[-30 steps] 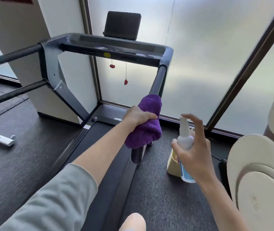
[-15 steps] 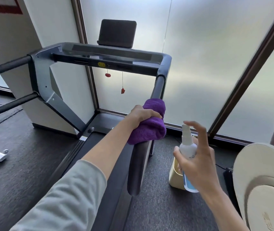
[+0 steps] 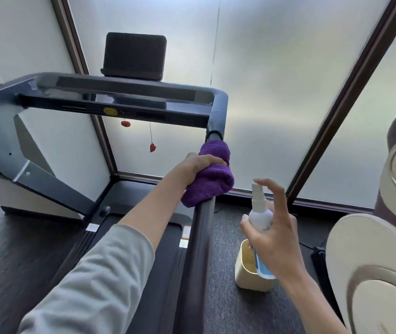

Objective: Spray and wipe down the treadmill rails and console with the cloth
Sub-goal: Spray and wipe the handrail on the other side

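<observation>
Left hand (image 3: 200, 165) clenches purple cloth (image 3: 210, 180) wrapped round right rail (image 3: 198, 249), frame centre; rail runs lower centre up toward console (image 3: 124, 98). Right hand (image 3: 272, 233) grasps spray bottle (image 3: 259, 214), upright, nozzle up.

You face soft daylight pouring through the frosted window panels (image 3: 276, 92), which backlight the scene and glow brightest near mid-frame. The treadmill console (image 3: 119, 100) carries pale reflections on its glossy top, while the small screen (image 3: 134, 55) above it reads as a dark silhouette. The floor (image 3: 11, 249) stays dim. Wide-angle distortion bends the window frames (image 3: 351, 92) and stretches the edges; slight softness blurs the lower corners.
</observation>
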